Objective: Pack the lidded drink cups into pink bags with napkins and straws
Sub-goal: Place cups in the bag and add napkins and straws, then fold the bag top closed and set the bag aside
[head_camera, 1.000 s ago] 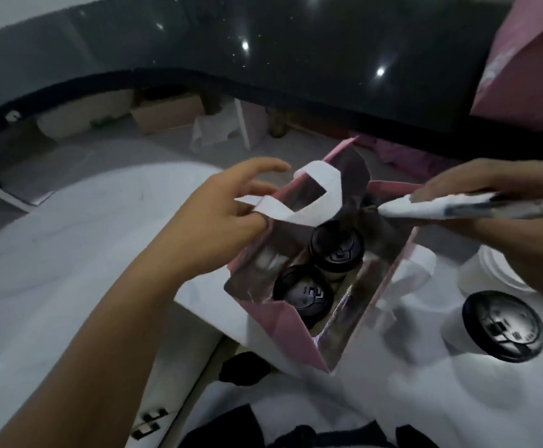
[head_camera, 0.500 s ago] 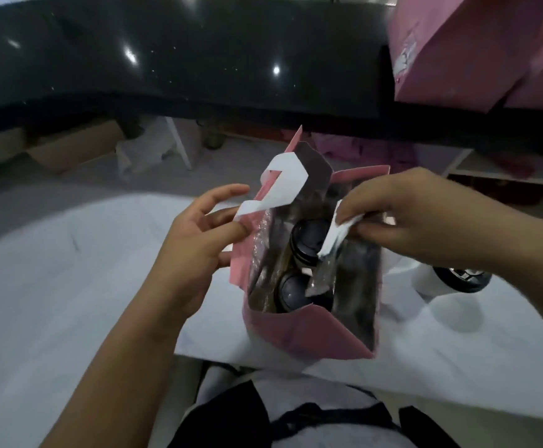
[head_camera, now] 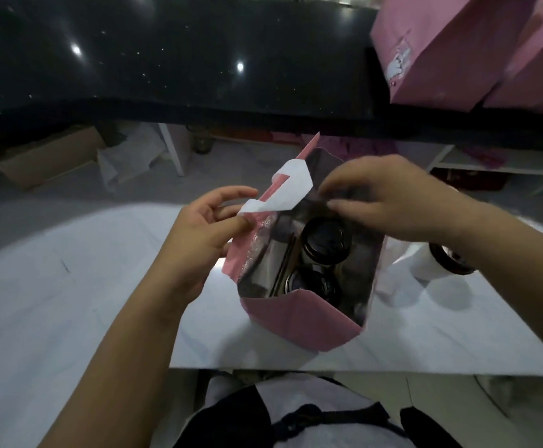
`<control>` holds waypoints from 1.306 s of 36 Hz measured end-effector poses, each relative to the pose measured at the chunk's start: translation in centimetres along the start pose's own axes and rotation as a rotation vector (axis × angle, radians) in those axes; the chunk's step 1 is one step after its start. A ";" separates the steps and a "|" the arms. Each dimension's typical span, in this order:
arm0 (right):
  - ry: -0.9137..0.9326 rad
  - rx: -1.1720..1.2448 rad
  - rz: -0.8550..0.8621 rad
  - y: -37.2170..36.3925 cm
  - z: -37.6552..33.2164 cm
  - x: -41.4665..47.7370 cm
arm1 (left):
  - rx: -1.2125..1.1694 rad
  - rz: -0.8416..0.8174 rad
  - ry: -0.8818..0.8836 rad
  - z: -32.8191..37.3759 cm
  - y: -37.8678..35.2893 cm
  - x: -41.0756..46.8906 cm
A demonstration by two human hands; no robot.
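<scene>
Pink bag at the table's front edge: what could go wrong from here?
1. The pink bag stands near the table edge, the left hand pinching its rim; a tug could tip it and its two lidded cups off.
2. The right hand reaches over the bag, its forearm crossing before the loose cup; drawing back might knock it.

Glossy black counter (head_camera: 166, 59) reflects lights; grey floor (head_camera: 47, 198).

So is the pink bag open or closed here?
Open. The pink bag gapes at the top, two black cup lids visible inside.
</scene>
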State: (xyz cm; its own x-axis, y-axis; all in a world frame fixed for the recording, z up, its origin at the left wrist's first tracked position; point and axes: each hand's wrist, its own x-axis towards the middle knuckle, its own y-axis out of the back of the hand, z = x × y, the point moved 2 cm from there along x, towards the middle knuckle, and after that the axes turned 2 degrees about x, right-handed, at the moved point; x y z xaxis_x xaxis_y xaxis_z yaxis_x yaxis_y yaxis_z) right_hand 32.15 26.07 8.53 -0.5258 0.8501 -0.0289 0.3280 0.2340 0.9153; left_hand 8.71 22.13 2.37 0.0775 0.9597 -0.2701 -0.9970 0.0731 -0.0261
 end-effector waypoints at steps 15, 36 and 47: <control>-0.796 1.303 0.475 -7.5 9.1 -7.8 | 0.467 -0.502 -0.092 6.0 -0.7 6.7; -0.813 1.354 0.685 -13.7 5.8 -9.1 | 0.151 -0.373 0.186 -12.2 4.4 -1.2; -0.715 1.386 0.614 -17.1 1.0 -12.0 | 0.383 -0.640 0.008 -9.7 6.1 -0.6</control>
State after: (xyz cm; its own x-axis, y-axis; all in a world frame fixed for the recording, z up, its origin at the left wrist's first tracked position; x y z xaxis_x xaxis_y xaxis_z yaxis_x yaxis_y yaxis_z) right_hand 33.66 12.33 -7.22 0.2455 0.9050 -0.3474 0.9378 -0.3124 -0.1512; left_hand 2.62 19.34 -6.91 0.6419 0.6958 -0.3221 -0.6889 0.7078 0.1561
